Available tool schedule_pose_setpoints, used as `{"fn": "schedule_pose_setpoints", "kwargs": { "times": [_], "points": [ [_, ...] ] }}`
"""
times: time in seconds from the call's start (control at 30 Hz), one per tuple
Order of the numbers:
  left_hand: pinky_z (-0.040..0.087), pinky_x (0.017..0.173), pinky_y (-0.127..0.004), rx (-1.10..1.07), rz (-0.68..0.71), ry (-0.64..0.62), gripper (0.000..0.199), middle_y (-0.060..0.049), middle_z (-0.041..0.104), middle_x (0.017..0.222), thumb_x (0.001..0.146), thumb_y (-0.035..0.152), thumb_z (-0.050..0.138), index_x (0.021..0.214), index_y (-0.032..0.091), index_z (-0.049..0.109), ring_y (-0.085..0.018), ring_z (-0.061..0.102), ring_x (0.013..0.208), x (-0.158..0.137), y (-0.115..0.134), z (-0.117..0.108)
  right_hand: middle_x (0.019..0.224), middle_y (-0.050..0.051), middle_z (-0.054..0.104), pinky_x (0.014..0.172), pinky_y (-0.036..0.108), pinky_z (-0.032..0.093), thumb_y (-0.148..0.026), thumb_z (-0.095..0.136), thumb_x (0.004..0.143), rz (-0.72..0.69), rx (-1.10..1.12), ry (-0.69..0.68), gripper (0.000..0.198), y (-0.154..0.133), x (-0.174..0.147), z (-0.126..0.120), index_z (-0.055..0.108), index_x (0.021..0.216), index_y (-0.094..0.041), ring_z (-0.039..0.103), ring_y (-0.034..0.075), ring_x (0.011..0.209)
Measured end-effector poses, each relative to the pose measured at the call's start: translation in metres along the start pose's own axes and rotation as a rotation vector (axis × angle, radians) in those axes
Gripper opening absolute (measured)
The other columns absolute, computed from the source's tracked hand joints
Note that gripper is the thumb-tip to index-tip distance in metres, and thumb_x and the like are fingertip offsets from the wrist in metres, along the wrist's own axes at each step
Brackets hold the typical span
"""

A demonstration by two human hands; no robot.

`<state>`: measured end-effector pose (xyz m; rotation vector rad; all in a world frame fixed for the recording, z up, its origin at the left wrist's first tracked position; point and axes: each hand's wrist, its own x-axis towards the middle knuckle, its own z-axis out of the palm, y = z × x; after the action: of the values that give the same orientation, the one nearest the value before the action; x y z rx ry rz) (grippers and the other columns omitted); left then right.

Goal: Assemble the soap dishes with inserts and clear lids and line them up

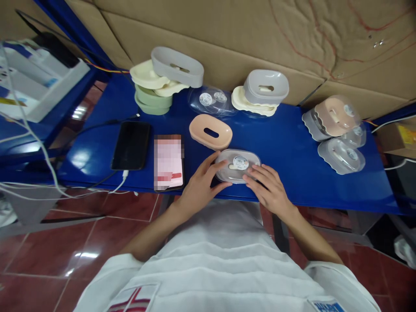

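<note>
Fingers (pixel 260 178) over the glossy blue table (pixel 276 143): the left hand (pixel 203 180) clasps a grey oval plastic dish (pixel 235 176) under a transparent cover (pixel 238 154); the right hand (pixel 271 190) rests opposite, grip unclear; settling the cover seems in hand, next calling for even pressure at both ends

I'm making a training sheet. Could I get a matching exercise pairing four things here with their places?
1. grey oval plastic dish with clear lid
2. unlidded peach oval plastic dish
3. black rectangular phone, dark screen
4. pale green oval plastic dishes

A. beneath cream oval plastic pieces
B. left of the lit rectangular phone
C. touched by left hand and right hand
D. just beyond item 1

Pairs: 1-C, 2-D, 3-B, 4-A
</note>
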<state>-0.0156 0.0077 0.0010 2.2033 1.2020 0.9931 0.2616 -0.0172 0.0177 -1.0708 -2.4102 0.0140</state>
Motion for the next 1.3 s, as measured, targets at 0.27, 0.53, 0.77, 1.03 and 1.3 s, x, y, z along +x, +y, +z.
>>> {"fn": "schedule_pose_setpoints", "kwargs": {
  "times": [0.27,0.53,0.77,1.03,1.3],
  "points": [
    [0.053,0.121,-0.051,-0.032,-0.025,0.001,0.065,-0.015,0.051,0.163,0.096,0.040,0.080,0.153,0.030,0.049,-0.031,0.056,0.150,0.000,-0.002,0.001,0.165,0.006,0.051,0.129,0.071,0.037,-0.017,0.063,0.104,0.043,0.071,-0.063,0.059,0.002,0.006,0.003,0.056,0.157,-0.040,0.036,0.034,0.161],
    [0.053,0.121,-0.052,-0.067,-0.013,-0.029,0.066,-0.015,0.053,0.161,0.096,0.045,0.079,0.151,0.029,0.047,-0.031,0.055,0.151,-0.001,-0.003,0.002,0.160,0.001,0.057,0.131,0.068,0.037,-0.009,0.057,0.104,0.021,0.080,-0.071,0.067,0.000,0.001,0.004,0.051,0.159,-0.046,0.045,0.029,0.157],
    [0.051,0.122,-0.053,-0.041,-0.029,-0.069,0.066,-0.014,0.050,0.164,0.099,0.044,0.076,0.155,0.030,0.046,-0.032,0.054,0.152,-0.001,-0.002,0.001,0.166,0.004,0.050,0.130,0.066,0.042,-0.014,0.066,0.102,0.052,0.055,-0.073,0.078,-0.003,0.001,0.001,0.037,0.168,-0.044,0.046,0.032,0.155],
    [0.054,0.120,-0.052,-0.017,-0.022,-0.101,0.069,-0.016,0.044,0.169,0.104,0.047,0.068,0.163,0.029,0.037,-0.033,0.048,0.156,-0.001,0.003,-0.001,0.163,0.002,0.055,0.125,0.063,0.049,-0.021,0.068,0.101,0.094,-0.004,-0.083,0.077,0.004,-0.007,-0.005,0.038,0.166,-0.049,0.056,0.033,0.149],
    [0.046,0.126,-0.055,0.031,0.005,0.009,0.064,-0.018,0.036,0.172,0.108,0.036,0.062,0.165,0.029,0.033,-0.033,0.040,0.161,0.001,0.005,-0.001,0.163,0.010,0.055,0.128,0.071,0.034,-0.032,0.057,0.105,0.256,-0.157,-0.001,0.061,0.043,0.039,-0.031,0.046,0.165,-0.037,0.046,0.039,0.156]
  ]
}}
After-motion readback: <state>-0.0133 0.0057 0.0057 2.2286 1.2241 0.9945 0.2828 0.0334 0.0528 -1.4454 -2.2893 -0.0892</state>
